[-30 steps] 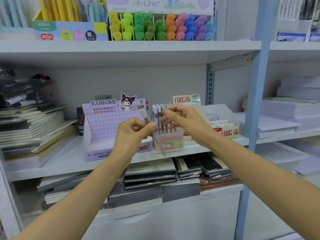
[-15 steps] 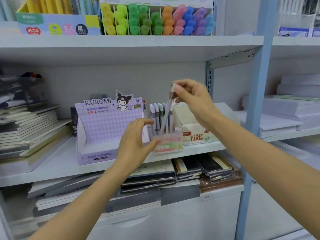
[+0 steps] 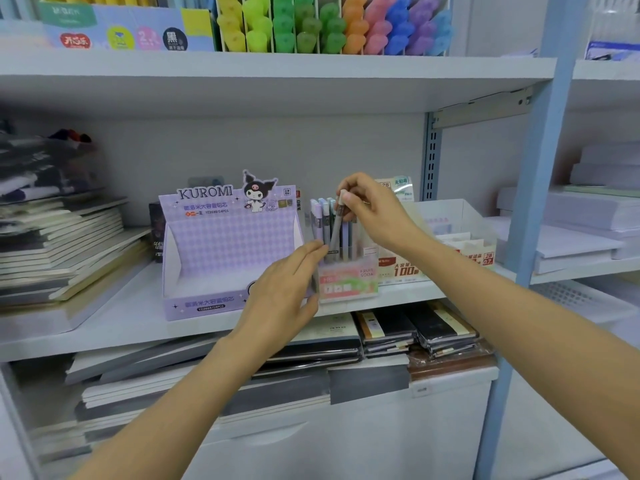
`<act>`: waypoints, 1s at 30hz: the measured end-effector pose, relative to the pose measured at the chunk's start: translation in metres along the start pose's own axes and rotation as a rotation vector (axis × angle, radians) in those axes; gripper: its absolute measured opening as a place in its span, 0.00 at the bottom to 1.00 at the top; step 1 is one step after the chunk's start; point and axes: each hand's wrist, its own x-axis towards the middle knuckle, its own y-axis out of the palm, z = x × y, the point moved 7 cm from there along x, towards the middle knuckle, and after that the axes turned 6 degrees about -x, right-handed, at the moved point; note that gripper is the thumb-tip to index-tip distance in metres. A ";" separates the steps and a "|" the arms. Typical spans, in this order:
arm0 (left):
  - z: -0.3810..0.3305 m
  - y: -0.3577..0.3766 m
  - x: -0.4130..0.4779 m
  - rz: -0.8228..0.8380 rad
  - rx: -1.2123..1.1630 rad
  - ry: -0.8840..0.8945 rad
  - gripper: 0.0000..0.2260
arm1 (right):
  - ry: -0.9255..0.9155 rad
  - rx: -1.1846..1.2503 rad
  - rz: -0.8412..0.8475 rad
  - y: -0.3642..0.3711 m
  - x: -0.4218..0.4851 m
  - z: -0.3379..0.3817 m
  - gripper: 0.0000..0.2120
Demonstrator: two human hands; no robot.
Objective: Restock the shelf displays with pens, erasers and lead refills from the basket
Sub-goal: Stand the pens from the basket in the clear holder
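1. R hand point(image 3: 374, 213): raised above the display box point(image 3: 349, 282), wrist bent down. Thumb + fingertips pinch the white cap of a refill tube point(image 3: 336, 230).
2. L hand point(image 3: 282, 292): forearm comes up from lower left. Fingers nearly straight and together, tips pressed vs. the box's left side, thumb low by its front left corner. Not wrapped round anything.
3. Refill tube: slim, grey, semi-clear plastic w/ white cap. Slightly tilted, top leaning right. Lower end sits down inside the box among the others.
4. Display box: small, clear plastic, pastel pink/green label reading "FRUIT SODA". Holds upright pastel tubes point(image 3: 320, 220) w/ lilac, blue and green tops. Stands at the front edge of the middle shelf point(image 3: 104, 320), toward its right end.
5. Just left of it: KUROMI display point(image 3: 228, 244), purple checked cardboard w/ cartoon cut-out on top.
6. Just right: white carton point(image 3: 453, 216), red "100" on its front label.
7. Top shelf: highlighters point(image 3: 329, 29), chunky, yellow through purple, in slots.
8. Shelf's left end: notebooks point(image 3: 62, 244), flat stacks, matte covers.
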 end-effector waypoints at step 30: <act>0.026 0.175 -0.265 0.531 -0.385 -0.685 0.03 | 0.423 0.017 0.420 0.177 -0.284 -0.111 0.05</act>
